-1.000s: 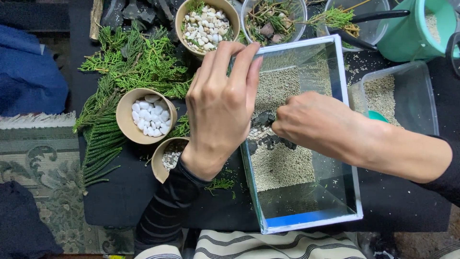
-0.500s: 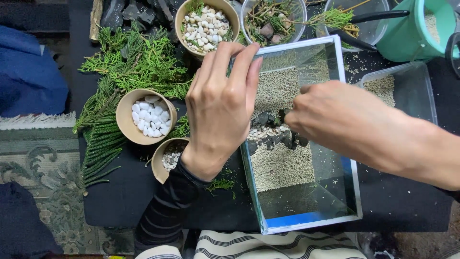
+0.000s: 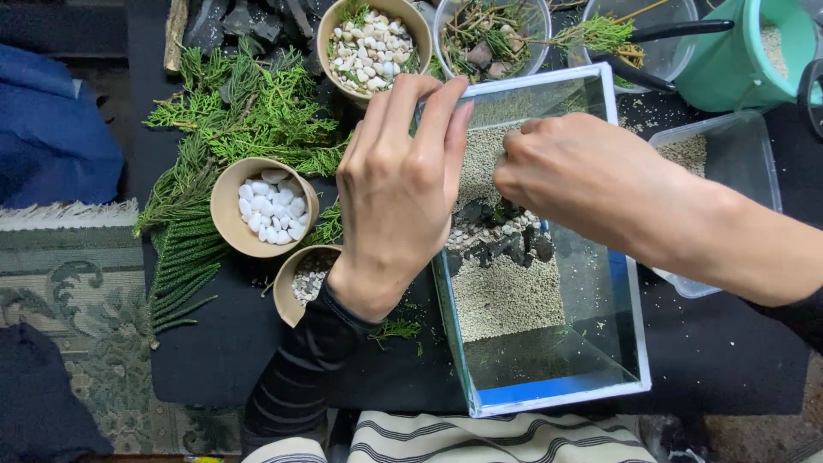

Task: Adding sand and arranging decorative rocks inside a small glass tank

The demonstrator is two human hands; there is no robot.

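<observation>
Glass walls of the tank [image 3: 549,390] are being steadied by our left hand [image 3: 399,184], fingers spread along the rim. Our right hand [image 3: 591,184] is lifting back from the dark stones [image 3: 506,236], now exposed mid-tank on the sand; its grip we cannot tell.

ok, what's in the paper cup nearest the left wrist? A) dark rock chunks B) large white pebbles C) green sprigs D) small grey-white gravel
D: the paper cup beside the left hand at the wrist holds small grey-white gravel, while the large white pebbles fill the next cup up, and the dark rock chunks lie inside the glass tank.
</observation>
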